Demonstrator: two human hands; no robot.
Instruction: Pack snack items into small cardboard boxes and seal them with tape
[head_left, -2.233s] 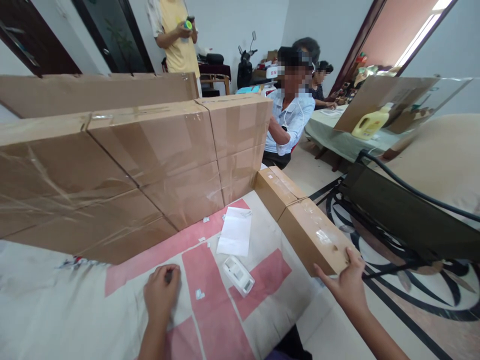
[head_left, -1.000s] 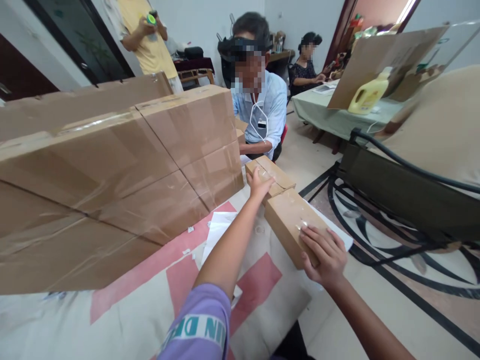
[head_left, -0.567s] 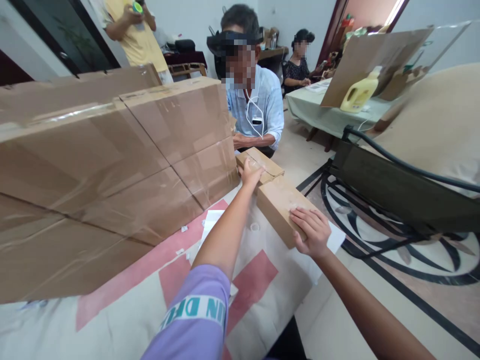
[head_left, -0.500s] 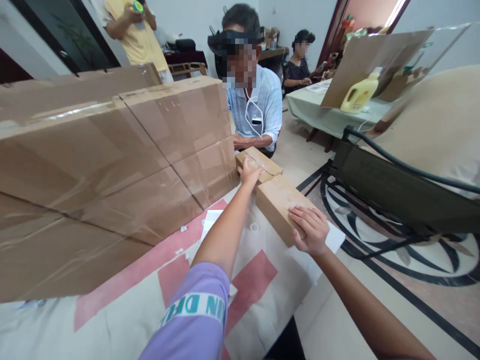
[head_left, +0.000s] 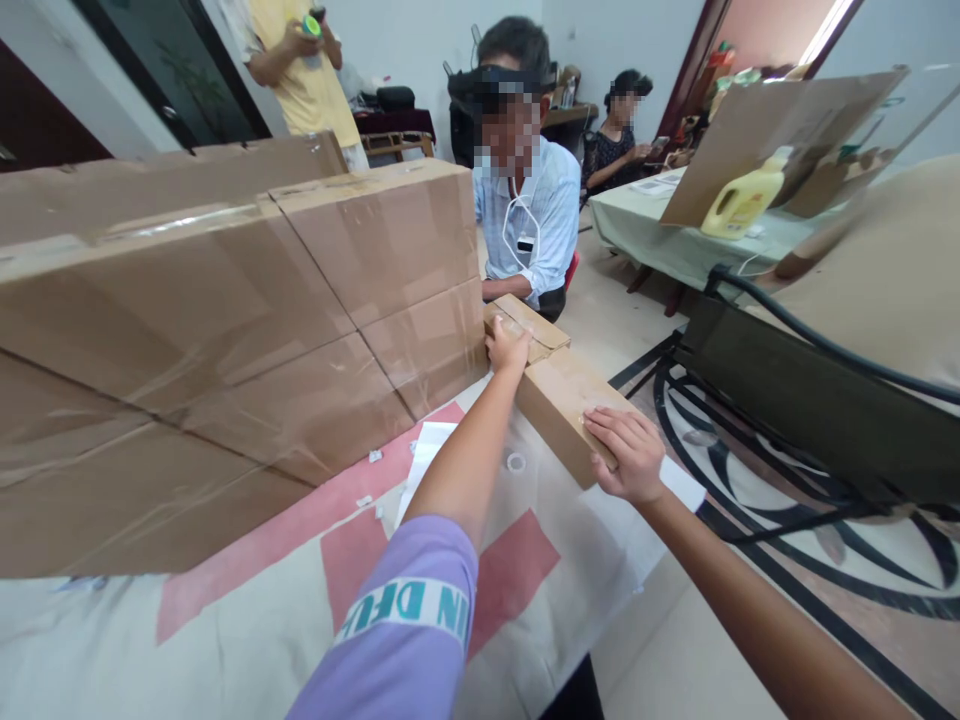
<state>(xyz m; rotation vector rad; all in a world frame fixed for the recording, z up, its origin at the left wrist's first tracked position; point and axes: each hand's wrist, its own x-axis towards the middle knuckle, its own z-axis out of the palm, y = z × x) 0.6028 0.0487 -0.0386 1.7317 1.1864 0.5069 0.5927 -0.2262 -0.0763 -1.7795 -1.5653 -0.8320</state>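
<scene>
Two small brown cardboard boxes stand end to end on the covered table [head_left: 420, 570]. My left hand [head_left: 510, 346] grips the far cardboard box [head_left: 538, 322], its fingers over the top and near edge. On the near cardboard box [head_left: 559, 405], my right hand [head_left: 628, 455] holds the right end, fingers lying across the top and thumb against the side. Clear tape seems to shine under the right fingertips. A small ring [head_left: 515, 462], pale and translucent, rests on the table left of the near box. The boxes' far sides are hidden.
A wall of large taped cartons [head_left: 247, 330] rises on the left. Facing me sits a person in a light blue shirt [head_left: 551, 215]. A folding chair [head_left: 817, 390] stands at the right, before a table with a yellow jug [head_left: 746, 200]. White paper [head_left: 684, 485] lies beneath the near box.
The view has shifted slightly, so everything appears a little farther right. Both hands keep their places on the two boxes. In the background, the seated person's hand has risen a little.
</scene>
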